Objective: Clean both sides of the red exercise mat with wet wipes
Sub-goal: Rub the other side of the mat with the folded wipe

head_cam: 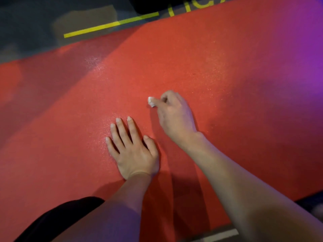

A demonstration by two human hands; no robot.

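Right hand [174, 113] pinches wipe [151, 101] on red mat [227, 84].

Yellow markings on the floor [35, 18] are cut off, unreadable.

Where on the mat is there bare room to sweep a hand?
Bare red foam exercise mat runs from the right hand, pinching a small white wipe, to the yellow floor line. Crowded only by the flat left hand.

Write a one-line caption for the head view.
Right hand pinches a small white wipe on the red mat while the left hand rests flat beside it.
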